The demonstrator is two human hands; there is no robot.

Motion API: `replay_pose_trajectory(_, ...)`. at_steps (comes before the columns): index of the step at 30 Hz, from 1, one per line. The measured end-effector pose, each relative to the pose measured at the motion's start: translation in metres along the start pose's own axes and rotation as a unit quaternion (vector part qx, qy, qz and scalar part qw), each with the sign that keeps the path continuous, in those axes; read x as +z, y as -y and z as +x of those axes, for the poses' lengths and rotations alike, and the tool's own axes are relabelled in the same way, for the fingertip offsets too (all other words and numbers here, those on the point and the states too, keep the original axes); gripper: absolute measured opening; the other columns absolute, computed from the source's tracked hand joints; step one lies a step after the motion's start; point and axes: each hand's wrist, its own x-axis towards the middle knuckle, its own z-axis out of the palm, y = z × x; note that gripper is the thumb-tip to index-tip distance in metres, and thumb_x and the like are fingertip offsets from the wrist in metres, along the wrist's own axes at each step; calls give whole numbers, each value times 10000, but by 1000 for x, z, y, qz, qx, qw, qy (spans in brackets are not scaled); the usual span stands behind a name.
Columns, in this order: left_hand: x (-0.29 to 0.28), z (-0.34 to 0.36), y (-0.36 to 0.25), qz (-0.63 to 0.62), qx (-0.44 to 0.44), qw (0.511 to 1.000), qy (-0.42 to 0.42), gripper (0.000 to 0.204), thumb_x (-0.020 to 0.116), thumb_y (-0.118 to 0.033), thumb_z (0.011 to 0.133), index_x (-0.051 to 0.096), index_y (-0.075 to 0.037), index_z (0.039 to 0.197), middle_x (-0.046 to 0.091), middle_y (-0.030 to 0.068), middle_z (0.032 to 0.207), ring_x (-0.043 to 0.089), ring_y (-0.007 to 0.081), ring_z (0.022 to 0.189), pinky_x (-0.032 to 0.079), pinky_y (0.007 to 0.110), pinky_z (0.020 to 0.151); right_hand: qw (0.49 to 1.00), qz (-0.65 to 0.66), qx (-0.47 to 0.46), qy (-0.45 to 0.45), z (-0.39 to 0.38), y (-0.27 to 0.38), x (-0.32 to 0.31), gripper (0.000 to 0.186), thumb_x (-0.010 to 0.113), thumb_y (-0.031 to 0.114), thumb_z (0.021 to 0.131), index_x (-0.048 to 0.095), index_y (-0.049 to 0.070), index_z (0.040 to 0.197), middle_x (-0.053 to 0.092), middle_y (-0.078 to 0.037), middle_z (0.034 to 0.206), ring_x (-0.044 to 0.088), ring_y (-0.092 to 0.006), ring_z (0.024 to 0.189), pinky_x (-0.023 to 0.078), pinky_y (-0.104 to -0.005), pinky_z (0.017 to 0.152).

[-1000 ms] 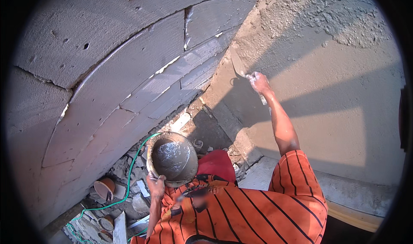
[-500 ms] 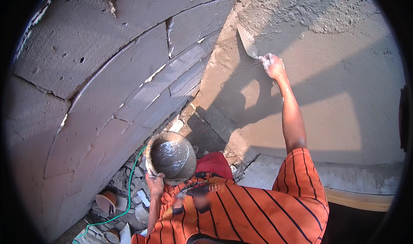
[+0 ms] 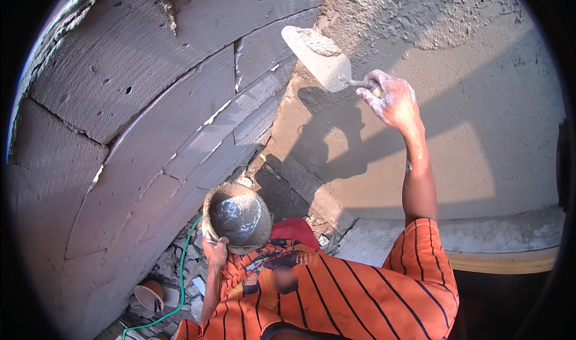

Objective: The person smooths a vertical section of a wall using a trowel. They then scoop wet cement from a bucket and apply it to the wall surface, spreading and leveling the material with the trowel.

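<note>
My right hand [image 3: 393, 102] is closed round the handle of a trowel [image 3: 324, 61], which is held out in front of the wall. A lump of wet mortar [image 3: 320, 42] sits on the blade near its far edge. Behind it, the plastered wall [image 3: 432, 136] is smooth lower down and rough with fresh mortar at the top. My left hand [image 3: 215, 250] grips the rim of a mortar-crusted bucket [image 3: 262, 235] close to my body. The bucket tilts so that its wet inside shows, with a greyish, shiny film in it.
A bare block wall [image 3: 156, 124] with open joints rises on the left. Rubble [image 3: 180, 262] lies at its foot, with a green hose [image 3: 182, 268] and a brown pot-like container [image 3: 149, 294]. A concrete ledge [image 3: 480, 235] with a yellowish edge runs along the lower right.
My right hand has drawn the trowel off the wall toward me, and its blade now faces up with mortar on it. The left hand keeps the bucket in nearly the same place.
</note>
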Motion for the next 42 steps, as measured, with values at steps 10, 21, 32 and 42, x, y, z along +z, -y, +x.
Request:
replay_pose_trajectory(10, 1, -17, -11, -42, 13, 999, -6, 344, 601, 79, 742, 594, 29, 1082, 643, 56, 943, 586, 154, 825, 488, 296, 760, 899, 317, 1, 302, -2, -25, 95, 320, 721, 311, 867, 658, 19, 982, 629, -55, 719, 602, -144, 648, 474, -328, 589)
replay_pose_trajectory(21, -11, -2, 24, -42, 40, 998, -19, 428, 548, 84, 718, 585, 34, 1141, 660, 82, 1059, 621, 174, 892, 494, 296, 818, 969, 158, 61, 180, -65, -20, 150, 396, 678, 405, 866, 663, 32, 999, 688, -203, 870, 677, -368, 838, 517, -468, 736)
replay_pose_trajectory(32, 61, 26, -46, -154, 26, 985, 69, 473, 431, 133, 695, 571, 33, 1137, 655, 104, 952, 652, 198, 785, 552, 322, 663, 876, 231, -21, 423, -200, 62, 299, 557, 685, 451, 845, 559, 90, 1250, 665, -176, 1142, 612, -371, 1114, 474, -483, 921)
replay_pose_trajectory(42, 33, 47, 36, -56, -80, 993, 70, 395, 487, 103, 687, 595, -22, 1046, 604, 5, 809, 540, 101, 659, 463, 258, 641, 844, 307, 373, 232, -394, -9, 377, 638, 647, 397, 886, 468, -13, 1341, 564, -299, 1257, 536, -412, 1206, 435, -465, 1003)
